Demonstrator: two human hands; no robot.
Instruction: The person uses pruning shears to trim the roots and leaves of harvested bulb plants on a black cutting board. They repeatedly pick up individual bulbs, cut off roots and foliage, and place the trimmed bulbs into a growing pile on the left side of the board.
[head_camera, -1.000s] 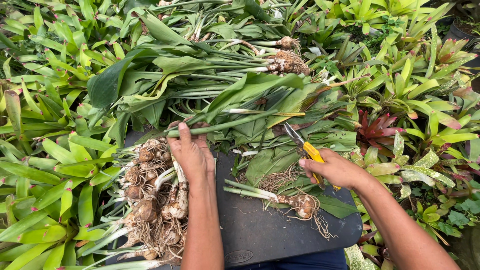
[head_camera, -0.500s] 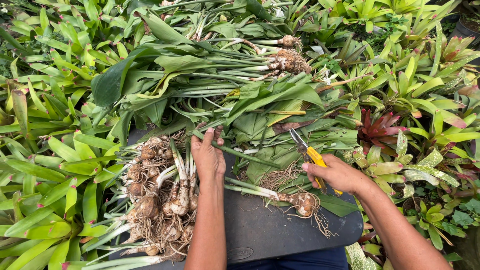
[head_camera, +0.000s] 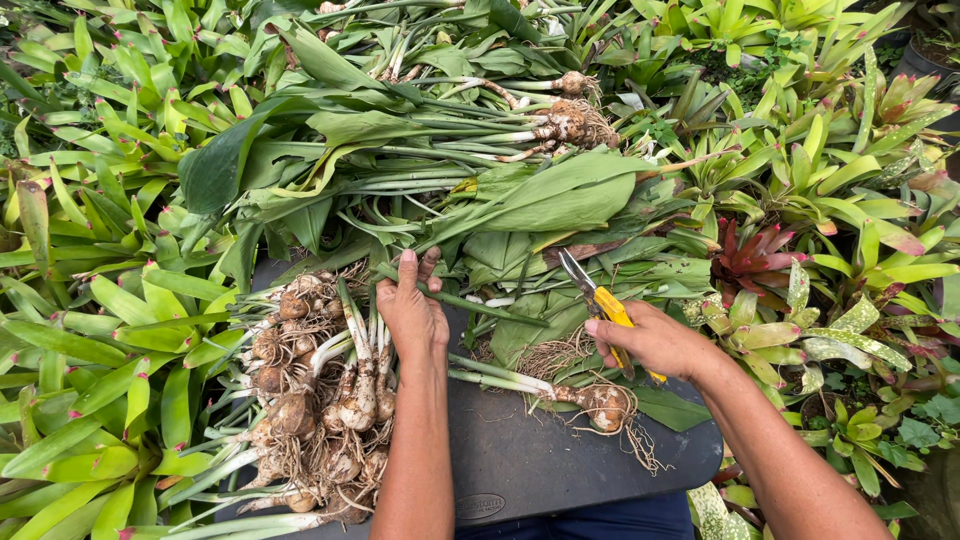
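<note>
Left hand (head_camera: 412, 312) moved forward, fingers closed on thin green stem (head_camera: 470, 303), right hand (head_camera: 650, 342) gripping yellow-handled pruning shears (head_camera: 600, 303), blades apart, rooted bulb plant (head_camera: 600, 402) just below, near dark plastic table (head_camera: 540, 460) right edge, trimmed bulb pile (head_camera: 310, 400) crowding left edge

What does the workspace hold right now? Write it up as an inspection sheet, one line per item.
Surface: dark board across the lap, bare at its near middle.
Job's things: green stem under the left hand's fingers; yellow-handled shears in the right hand; one rooted bulb lying on the board.
Clutter: pile of bulbs with roots on the board's left; heap of cut leafy plants beyond it.
Grippers: left hand closed around the stem; right hand gripping the shears, blades pointing away.
Cables: nothing seen.
Surroundings: green potted plants on all sides, one red plant at right.
</note>
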